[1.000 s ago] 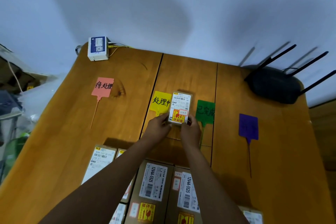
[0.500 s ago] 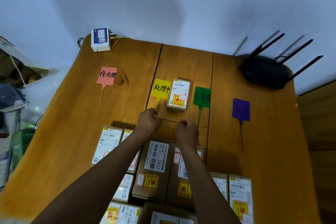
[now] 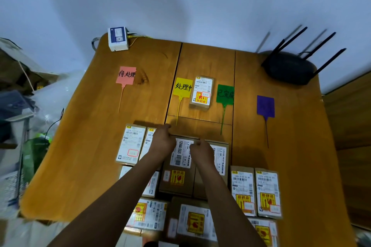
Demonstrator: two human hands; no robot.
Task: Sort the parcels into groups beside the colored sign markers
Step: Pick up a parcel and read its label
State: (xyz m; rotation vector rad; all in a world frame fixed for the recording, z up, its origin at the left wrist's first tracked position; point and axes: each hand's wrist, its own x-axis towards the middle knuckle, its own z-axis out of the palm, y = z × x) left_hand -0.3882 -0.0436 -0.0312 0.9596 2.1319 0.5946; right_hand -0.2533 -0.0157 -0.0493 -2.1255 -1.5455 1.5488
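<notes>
Four flag markers lie on the wooden table (image 3: 90, 126): pink (image 3: 126, 76), yellow (image 3: 183, 87), green (image 3: 225, 93), purple (image 3: 265, 106). One small labelled parcel (image 3: 202, 92) lies flat between the yellow and green markers. Several more parcels are packed along the near edge. My left hand (image 3: 163, 140) hovers at the far left corner of a brown parcel (image 3: 178, 166), fingers curled, thumb out. My right hand (image 3: 200, 149) is curled over the seam between that parcel and a second brown parcel (image 3: 220, 156). Neither hand visibly holds anything.
A black router (image 3: 289, 69) with antennas sits at the far right corner, a white box with cables (image 3: 118, 38) at the far left corner. White-labelled parcels lie at the left (image 3: 131, 144) and right (image 3: 268, 192). Bags and clutter fill the floor to the left.
Both hands let go of the small parcel, leaving it between the yellow and green markers, and drew back toward me to the brown parcels. The camera tilted down, showing more parcels.
</notes>
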